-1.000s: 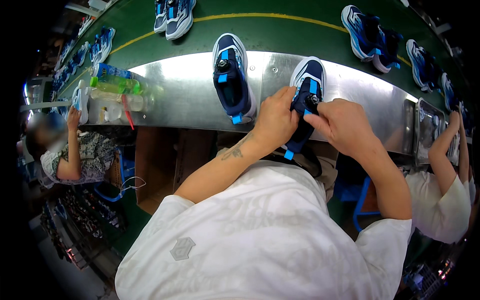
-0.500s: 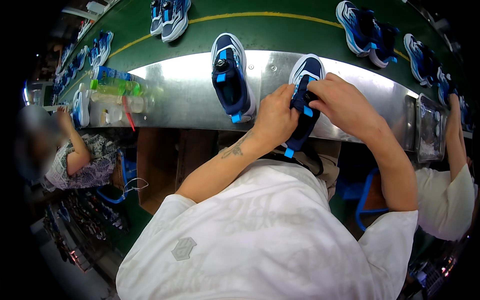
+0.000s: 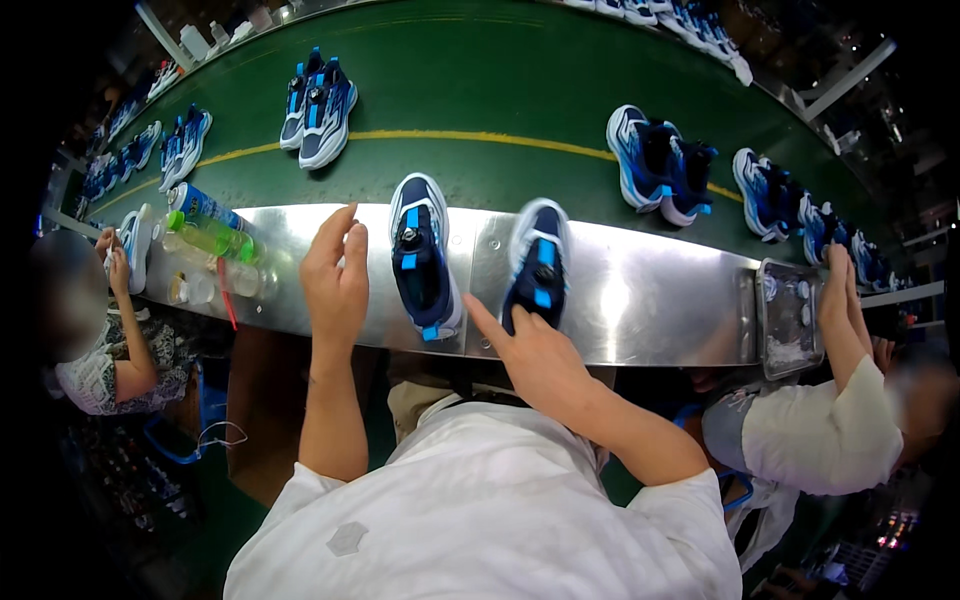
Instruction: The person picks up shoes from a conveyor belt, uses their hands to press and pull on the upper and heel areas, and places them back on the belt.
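Observation:
Two navy and white sneakers with bright blue tabs stand toe-away on the steel ledge. The left sneaker (image 3: 425,262) has a round black dial on its tongue and nothing touches it. To its left my left hand (image 3: 337,280) hovers, empty, fingers up and thumb apart. My right hand (image 3: 545,362) grips the right sneaker (image 3: 541,250) at its heel opening, some fingers tucked inside. Its index finger sticks out toward the left sneaker. The right sneaker is slightly blurred, and its heel is partly hidden by my fingers.
Beyond the steel ledge (image 3: 660,290) runs a green belt (image 3: 470,80) carrying more sneaker pairs (image 3: 325,110). Plastic bottles (image 3: 215,238) lie at the ledge's left, beside a red strip. A clear tray (image 3: 790,320) sits at the right end. Co-workers sit on both sides.
My left hand has let go of the right sneaker and swung left past the other one. My right hand has shifted to that sneaker's heel, and the sneaker is closer to its mate.

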Tool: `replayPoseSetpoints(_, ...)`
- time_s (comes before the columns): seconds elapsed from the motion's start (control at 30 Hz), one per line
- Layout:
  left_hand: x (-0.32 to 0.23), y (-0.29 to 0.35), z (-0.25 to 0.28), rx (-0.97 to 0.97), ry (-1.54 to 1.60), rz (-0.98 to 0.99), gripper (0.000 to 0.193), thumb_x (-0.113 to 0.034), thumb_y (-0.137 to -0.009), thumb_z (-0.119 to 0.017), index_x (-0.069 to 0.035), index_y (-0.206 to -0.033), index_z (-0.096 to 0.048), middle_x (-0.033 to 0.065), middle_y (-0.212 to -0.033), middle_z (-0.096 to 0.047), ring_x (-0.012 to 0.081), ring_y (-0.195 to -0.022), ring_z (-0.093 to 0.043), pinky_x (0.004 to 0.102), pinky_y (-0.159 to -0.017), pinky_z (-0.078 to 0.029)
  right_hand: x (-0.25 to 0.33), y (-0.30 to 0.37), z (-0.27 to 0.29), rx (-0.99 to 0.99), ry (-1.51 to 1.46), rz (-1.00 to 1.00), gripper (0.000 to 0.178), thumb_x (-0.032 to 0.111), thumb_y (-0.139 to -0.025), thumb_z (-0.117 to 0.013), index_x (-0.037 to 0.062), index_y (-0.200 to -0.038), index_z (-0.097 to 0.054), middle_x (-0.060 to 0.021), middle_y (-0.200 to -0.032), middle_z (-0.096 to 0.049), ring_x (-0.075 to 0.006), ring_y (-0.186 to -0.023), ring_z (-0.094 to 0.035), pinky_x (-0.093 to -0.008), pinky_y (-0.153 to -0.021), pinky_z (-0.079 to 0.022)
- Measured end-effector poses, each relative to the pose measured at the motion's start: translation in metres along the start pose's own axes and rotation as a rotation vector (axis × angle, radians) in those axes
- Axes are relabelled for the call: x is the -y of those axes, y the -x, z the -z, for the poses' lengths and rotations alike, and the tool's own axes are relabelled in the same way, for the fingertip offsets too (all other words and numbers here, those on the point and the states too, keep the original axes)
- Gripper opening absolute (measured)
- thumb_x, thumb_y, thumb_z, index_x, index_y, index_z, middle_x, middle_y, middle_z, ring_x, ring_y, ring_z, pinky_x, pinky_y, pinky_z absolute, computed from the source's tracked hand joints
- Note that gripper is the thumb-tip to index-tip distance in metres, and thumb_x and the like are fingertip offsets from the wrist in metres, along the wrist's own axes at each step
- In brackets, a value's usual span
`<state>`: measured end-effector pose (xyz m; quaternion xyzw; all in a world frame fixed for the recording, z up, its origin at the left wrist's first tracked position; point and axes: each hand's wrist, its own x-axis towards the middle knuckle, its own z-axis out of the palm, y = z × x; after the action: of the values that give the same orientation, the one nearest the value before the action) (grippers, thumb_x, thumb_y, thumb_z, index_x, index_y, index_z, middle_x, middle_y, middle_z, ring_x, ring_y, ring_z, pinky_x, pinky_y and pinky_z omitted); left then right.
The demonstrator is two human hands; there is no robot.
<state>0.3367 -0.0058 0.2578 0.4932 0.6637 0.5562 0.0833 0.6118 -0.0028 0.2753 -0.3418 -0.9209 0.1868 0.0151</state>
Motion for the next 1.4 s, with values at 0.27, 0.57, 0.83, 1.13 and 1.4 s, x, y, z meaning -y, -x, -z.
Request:
replayPoseSetpoints(0.27, 0.083, 0.015, -0.041, 0.124, 0.452, 0.733, 0.048, -0.038, -0.110, -0.055, 0.004, -0.130, -0.069, 0.0129, -0.093, -0.073, 0.0137, -0.065, -0.067, 0.0259, -0.055, -0.053, -0.027, -0.118, 0.007, 0.107, 0.086, 0.144, 0.035, 0.025, -0.080, -0.080, 0.0131, -0.111, -0.071, -0.0184, -0.094, -0.073, -0.0379, -0.088, -0.073, -0.0477, -0.080, -0.060)
replayPoseSetpoints(0.57, 0.095, 0.030, -0.056, 0.070, 0.353, 0.522, 0.031, -0.013, -0.106, -0.057, 0.007, -0.127, -0.068, 0.0129, -0.100, -0.076, 0.0111, -0.057, -0.065, 0.0252, -0.045, -0.047, -0.148, -0.251, 0.081, -0.263, 0.283, 0.014, 0.053, 0.032, -0.085, -0.081, 0.0168, -0.132, -0.065, -0.0162, -0.115, -0.070, -0.0373, -0.117, -0.065, -0.0489, -0.095, -0.054)
replayPoseSetpoints(0.83, 0.091, 0.033, -0.065, 0.106, 0.289, 0.414, 0.028, -0.009, -0.104, -0.060, 0.008, -0.124, -0.068, 0.0130, -0.098, -0.076, 0.0103, -0.060, -0.064, 0.0237, -0.049, -0.047, -0.297, -0.135, 0.162, 0.457, 0.420, -0.504, 0.069, 0.048, -0.080, -0.082, 0.0115, -0.136, -0.068, -0.0166, -0.127, -0.074, -0.0353, -0.115, -0.072, -0.0457, -0.098, -0.057)
replayPoseSetpoints(1.13, 0.120, 0.036, -0.074, -0.059, 0.079, 0.114, 0.024, -0.010, -0.097, -0.069, 0.008, -0.112, -0.073, 0.0161, -0.082, -0.075, 0.0178, -0.062, -0.068, 0.0332, -0.058, -0.053, -0.268, -0.066, 0.096, 0.084, 0.301, -0.425, 0.041, 0.022, -0.084, -0.073, 0.0148, -0.125, -0.072, -0.0171, -0.115, -0.076, -0.0377, -0.108, -0.072, -0.0479, -0.094, -0.058)
replayPoseSetpoints(1.4, -0.021, 0.059, -0.134, 0.486, -0.132, 0.115, 0.074, -0.045, -0.089, -0.079, 0.012, -0.130, -0.057, 0.0311, -0.106, -0.068, 0.0464, -0.100, -0.069, 0.0519, -0.087, -0.055, -0.093, 0.055, 0.059, 0.072, 0.065, -0.172, 0.076, 0.009, -0.090, -0.060, 0.0160, -0.162, -0.038, -0.0231, -0.089, -0.068, -0.0428, -0.076, -0.071, -0.0523, -0.071, -0.059)
